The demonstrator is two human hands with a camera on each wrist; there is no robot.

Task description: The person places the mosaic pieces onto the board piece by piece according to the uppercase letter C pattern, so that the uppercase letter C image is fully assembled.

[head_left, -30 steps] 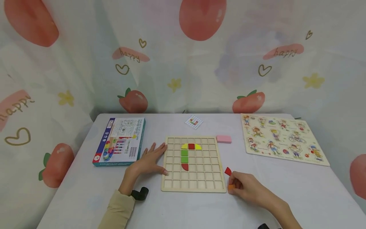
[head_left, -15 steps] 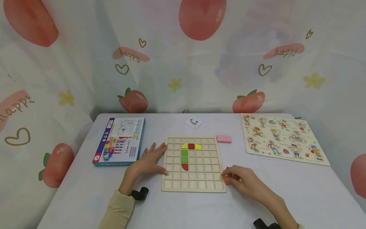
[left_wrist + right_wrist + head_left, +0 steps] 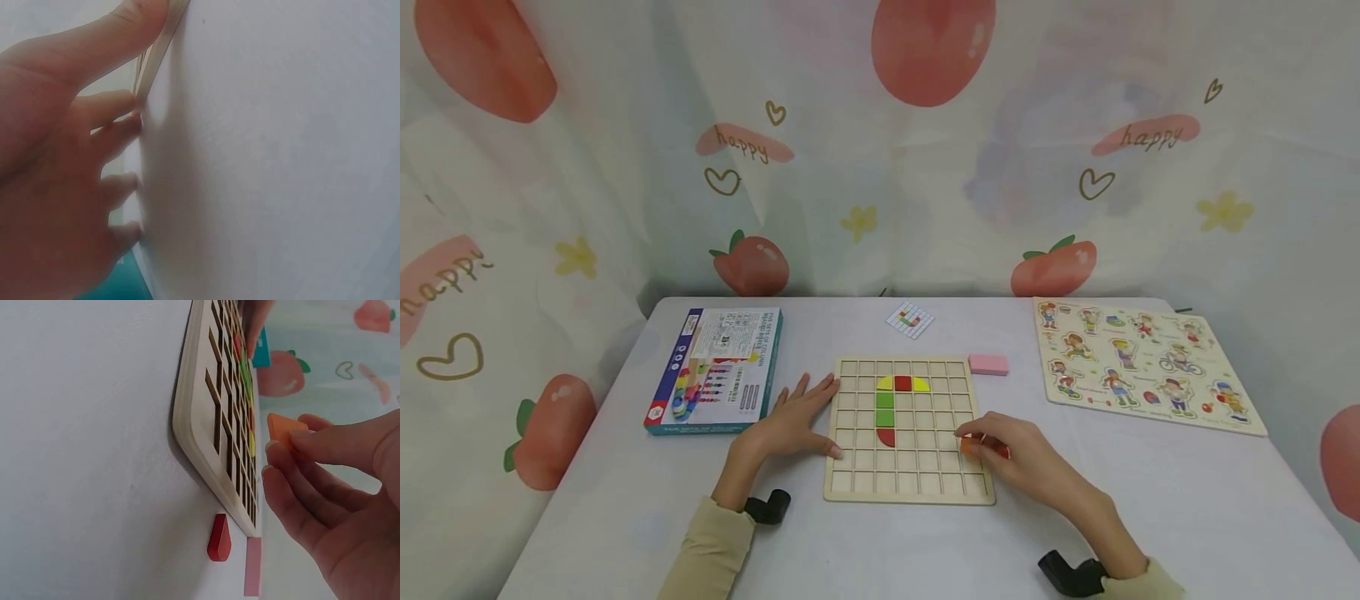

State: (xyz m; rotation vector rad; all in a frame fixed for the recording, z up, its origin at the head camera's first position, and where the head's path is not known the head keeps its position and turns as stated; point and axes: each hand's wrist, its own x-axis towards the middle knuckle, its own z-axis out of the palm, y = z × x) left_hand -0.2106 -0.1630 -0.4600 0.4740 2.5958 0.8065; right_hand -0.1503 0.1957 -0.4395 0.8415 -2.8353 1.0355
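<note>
In the head view a wooden grid board (image 3: 910,500) lies mid-table. Several coloured pieces form a hook in its cells: a red square (image 3: 902,383) between two yellow quarter-rounds, green squares (image 3: 885,409) below the left one, then a red quarter-round (image 3: 886,437). My left hand (image 3: 790,425) rests at the board's left edge, fingers spread, thumb on the rim. Above the board's right side, my right hand (image 3: 1018,450) pinches an orange square block (image 3: 284,428) between thumb and fingers. A loose red piece (image 3: 219,539) lies on the table beside the board, mostly hidden by that hand in the head view.
A pink block (image 3: 988,365) sits by the board's upper right corner. Behind the board lies a small pattern card (image 3: 910,320). A boxed toy set (image 3: 722,367) is at left, and a picture puzzle board (image 3: 1097,396) at right. A printed curtain hangs behind the table.
My right hand has lifted the orange block from the table beside the board and carried it left, over the board's right side. The left hand has stayed in place.
</note>
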